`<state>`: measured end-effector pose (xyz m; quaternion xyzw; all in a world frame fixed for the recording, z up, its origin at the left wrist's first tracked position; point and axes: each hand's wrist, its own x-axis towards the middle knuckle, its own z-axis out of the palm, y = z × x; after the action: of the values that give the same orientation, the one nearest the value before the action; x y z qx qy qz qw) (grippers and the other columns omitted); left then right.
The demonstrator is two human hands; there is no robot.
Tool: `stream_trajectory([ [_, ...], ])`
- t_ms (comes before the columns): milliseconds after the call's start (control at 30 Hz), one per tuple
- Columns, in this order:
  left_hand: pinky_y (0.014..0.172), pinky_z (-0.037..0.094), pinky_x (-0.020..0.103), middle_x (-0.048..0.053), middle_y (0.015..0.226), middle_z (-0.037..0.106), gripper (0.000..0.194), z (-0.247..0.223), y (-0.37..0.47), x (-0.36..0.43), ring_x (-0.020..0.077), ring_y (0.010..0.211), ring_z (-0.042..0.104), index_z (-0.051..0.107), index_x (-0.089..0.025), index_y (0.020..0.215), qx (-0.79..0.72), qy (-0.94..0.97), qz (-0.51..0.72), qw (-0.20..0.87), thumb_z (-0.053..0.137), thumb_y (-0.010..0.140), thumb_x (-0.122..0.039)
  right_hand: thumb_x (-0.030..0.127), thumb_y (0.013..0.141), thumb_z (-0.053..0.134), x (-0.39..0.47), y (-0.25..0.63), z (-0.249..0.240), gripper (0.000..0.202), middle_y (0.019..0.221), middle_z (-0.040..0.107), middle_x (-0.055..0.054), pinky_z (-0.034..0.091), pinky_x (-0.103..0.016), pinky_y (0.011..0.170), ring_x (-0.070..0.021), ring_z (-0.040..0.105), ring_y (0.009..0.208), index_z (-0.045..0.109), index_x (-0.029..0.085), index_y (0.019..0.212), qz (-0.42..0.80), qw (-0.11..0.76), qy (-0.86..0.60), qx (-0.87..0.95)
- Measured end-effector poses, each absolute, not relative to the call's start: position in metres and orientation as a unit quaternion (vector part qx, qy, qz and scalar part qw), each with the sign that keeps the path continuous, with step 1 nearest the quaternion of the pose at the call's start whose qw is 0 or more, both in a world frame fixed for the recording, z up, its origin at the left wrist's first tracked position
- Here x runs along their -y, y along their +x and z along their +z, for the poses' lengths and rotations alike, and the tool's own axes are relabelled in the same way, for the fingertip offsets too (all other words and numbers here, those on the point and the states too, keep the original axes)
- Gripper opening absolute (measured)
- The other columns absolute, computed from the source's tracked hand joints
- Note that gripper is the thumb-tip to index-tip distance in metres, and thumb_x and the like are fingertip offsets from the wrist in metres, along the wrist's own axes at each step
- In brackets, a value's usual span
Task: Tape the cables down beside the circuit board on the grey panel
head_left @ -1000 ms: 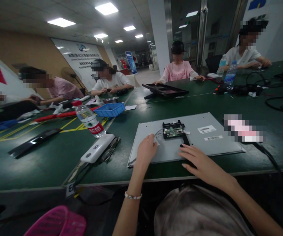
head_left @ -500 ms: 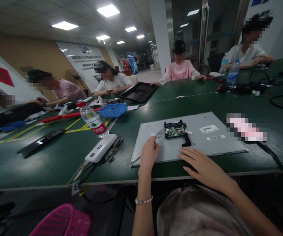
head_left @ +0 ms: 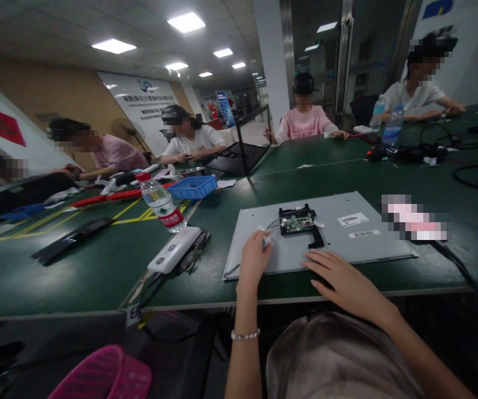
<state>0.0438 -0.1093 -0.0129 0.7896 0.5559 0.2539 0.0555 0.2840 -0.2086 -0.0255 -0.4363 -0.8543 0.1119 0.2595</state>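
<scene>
A flat grey display panel [head_left: 264, 216] lies on the table in front of me, its metal back facing up. On it sits a small green circuit board [head_left: 299, 223] in a black bracket [head_left: 316, 239]. My left hand [head_left: 255, 257] rests on the panel's left part, fingers closed together at a thin grey cable [head_left: 273, 224] that runs to the board. The fingertips partly hide the cable and a piece of pale tape [head_left: 267, 239]. My right hand [head_left: 339, 274] lies open over the panel's front edge, fingers stretched out below the bracket, holding nothing.
Left of the panel are a white power bank [head_left: 174, 250], glasses [head_left: 195, 252], a water bottle [head_left: 162, 202], a blue tray [head_left: 193, 187] and a long black strip [head_left: 72, 240]. A blurred pink-and-black device [head_left: 416, 219] with a cable is at right. Several co-workers sit around the table.
Across the table, a co-worker in pink has raised a thin black frame from the dark panel there. My view has shifted slightly; both my hands stay in nearly the same place.
</scene>
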Motion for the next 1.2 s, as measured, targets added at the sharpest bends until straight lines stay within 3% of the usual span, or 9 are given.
stream_trajectory([
  [233, 0.084, 0.046, 0.033, 0.012, 0.102, 0.064, 0.027, -0.013, 0.047, 0.114, 0.0241, 0.098, 0.063, 0.044, -0.017, 0.112, -0.611, 0.757, 0.228, 0.04, 0.051, 0.086, -0.02, 0.03, 0.092, 0.046, 0.213, 0.283, -0.026, 0.043, 0.141, 0.048, -0.007, 0.033, -0.047, 0.111, -0.0238, 0.039, 0.132, 0.05, 0.024, 0.134, 0.091, 0.263, -0.44, 0.854],
  [833, 0.088, 0.045, 0.036, 0.017, 0.108, 0.061, 0.031, -0.019, 0.047, 0.12, 0.0261, 0.103, 0.06, 0.043, -0.01, 0.117, -0.594, 0.775, 0.214, -0.034, 0.048, 0.088, -0.02, 0.029, 0.092, 0.047, 0.214, 0.284, -0.033, 0.043, 0.138, 0.05, -0.008, 0.036, -0.047, 0.108, -0.0244, 0.042, 0.13, 0.05, 0.023, 0.134, 0.066, 0.285, -0.419, 0.86],
  [1200, 0.092, 0.045, 0.039, 0.014, 0.11, 0.059, 0.024, -0.013, 0.044, 0.122, 0.0261, 0.108, 0.056, 0.05, -0.015, 0.112, -0.578, 0.738, 0.345, -0.054, 0.048, 0.088, -0.021, 0.029, 0.092, 0.046, 0.217, 0.285, -0.028, 0.042, 0.138, 0.051, -0.007, 0.034, -0.045, 0.11, -0.0227, 0.041, 0.13, 0.051, 0.022, 0.133, 0.067, 0.28, -0.428, 0.857],
])
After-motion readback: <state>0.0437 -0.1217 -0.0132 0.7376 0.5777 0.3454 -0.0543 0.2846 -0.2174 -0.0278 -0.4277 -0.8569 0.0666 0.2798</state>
